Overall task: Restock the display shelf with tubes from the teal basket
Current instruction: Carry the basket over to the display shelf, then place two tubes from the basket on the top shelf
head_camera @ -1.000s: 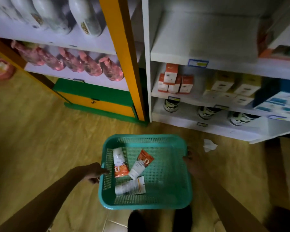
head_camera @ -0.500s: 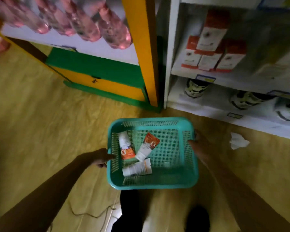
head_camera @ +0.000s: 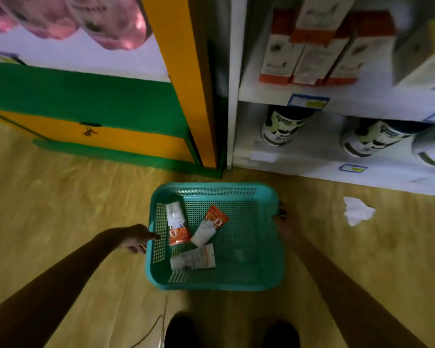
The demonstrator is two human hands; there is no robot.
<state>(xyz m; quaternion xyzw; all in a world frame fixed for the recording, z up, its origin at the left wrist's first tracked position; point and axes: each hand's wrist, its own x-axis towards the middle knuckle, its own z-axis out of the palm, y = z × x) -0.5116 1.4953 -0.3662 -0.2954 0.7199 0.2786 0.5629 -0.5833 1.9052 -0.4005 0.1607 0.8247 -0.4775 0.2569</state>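
Basket [head_camera: 266, 277] on floor [head_camera: 60, 209] before shelf [head_camera: 312, 99], three tubes [head_camera: 177, 227] in its left half, left hand [head_camera: 133, 237] at left rim, right hand [head_camera: 283, 223] apparently at right rim, tissue [head_camera: 357, 213] right of basket

Head view, steeply down, standing height

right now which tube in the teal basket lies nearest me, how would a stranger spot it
Find the teal basket on the wooden floor before the white shelf. Three tubes lie in its left half; the nearest tube lies crosswise at the bottom, mostly white, while the other two point up toward the shelf with orange ends.
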